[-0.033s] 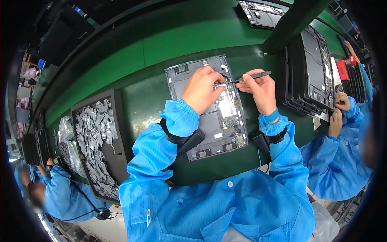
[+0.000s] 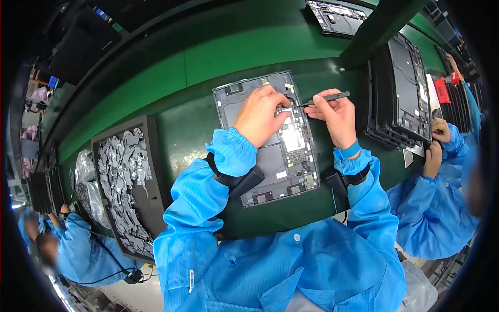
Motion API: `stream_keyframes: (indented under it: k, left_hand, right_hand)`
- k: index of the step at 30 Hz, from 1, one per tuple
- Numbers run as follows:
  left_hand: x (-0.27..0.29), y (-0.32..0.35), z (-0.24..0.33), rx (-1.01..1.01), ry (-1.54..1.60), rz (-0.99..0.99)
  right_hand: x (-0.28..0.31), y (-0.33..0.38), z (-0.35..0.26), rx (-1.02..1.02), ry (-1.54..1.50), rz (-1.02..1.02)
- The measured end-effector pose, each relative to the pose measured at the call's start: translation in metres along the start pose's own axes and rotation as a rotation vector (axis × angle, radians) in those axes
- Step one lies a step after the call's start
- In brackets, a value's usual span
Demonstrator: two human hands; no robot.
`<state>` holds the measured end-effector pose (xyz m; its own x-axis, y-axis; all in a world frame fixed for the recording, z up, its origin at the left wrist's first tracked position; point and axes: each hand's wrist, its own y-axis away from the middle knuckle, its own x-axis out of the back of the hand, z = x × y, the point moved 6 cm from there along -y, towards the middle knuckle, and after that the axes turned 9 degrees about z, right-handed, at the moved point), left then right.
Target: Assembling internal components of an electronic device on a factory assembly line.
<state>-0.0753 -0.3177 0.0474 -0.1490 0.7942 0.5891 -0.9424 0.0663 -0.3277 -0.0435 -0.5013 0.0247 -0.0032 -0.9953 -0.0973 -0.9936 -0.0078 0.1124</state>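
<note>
An open grey device chassis (image 2: 270, 156) with boards and cables inside lies flat on the green bench (image 2: 197, 104) in front of me. My left hand (image 2: 258, 115) rests on its upper half, fingers curled, with the fingertips pinching a small silver piece (image 2: 284, 110). My right hand (image 2: 337, 115) grips dark tweezers (image 2: 327, 97). Their tip points left and meets that same piece near the chassis's upper right edge. Both wrists wear dark straps over blue sleeves.
A black tray (image 2: 153, 171) full of silver metal pieces sits to the left, with a clear bag (image 2: 86, 177) of more beside it. Stacked chassis (image 2: 403, 88) stand at right, another chassis (image 2: 338, 15) at the top. Co-workers in blue work at right (image 2: 434, 156) and lower left (image 2: 73, 244).
</note>
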Motion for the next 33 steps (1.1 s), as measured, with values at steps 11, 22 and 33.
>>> stream_keyframes:
  k: [11, 22, 33]
  left_hand:
    - [0.0029, 0.0000, 0.0026, -0.044, -0.069, 0.021]
    - [0.0019, -0.0008, 0.0022, -0.064, -0.060, 0.030]
    - [0.0014, -0.0005, -0.0007, -0.007, -0.030, -0.010]
  right_hand:
    - [0.0003, 0.0036, 0.0024, -0.023, -0.040, 0.015]
    - [-0.0010, 0.0039, 0.0000, 0.041, -0.025, 0.011]
    - [-0.0034, 0.0012, 0.0033, -0.003, -0.052, 0.000]
